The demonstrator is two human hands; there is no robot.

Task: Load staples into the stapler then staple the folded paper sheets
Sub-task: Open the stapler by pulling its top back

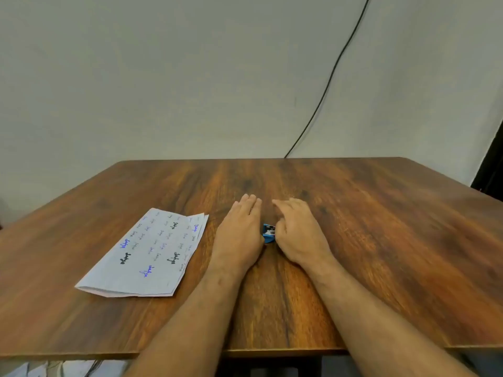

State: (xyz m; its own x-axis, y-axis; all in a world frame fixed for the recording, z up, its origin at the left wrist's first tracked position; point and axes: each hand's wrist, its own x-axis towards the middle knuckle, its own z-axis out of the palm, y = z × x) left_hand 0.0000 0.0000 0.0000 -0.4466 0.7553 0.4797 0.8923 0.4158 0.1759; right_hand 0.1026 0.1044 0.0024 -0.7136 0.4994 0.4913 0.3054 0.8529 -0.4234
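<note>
One wood-grain tabletop (353, 240) stands against a pale wall (190, 77) with a black cable (330, 74). Folded paper sheets (147, 254) lie left. Both hands' grips flank a small blue box (269, 234): left hand (241, 232) flat with fingers straight, right hand (296, 232) curled against it.

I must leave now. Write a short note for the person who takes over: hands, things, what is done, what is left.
Left hand: fingers straight, beside the small blue box.
Right hand: on the box's other side; grip hidden.
Folded paper sheets: flat on the table, left of the hands, untouched.
Stapler: not visible.
Done: nothing that shows.
Left: load staples, staple the sheets.
</note>
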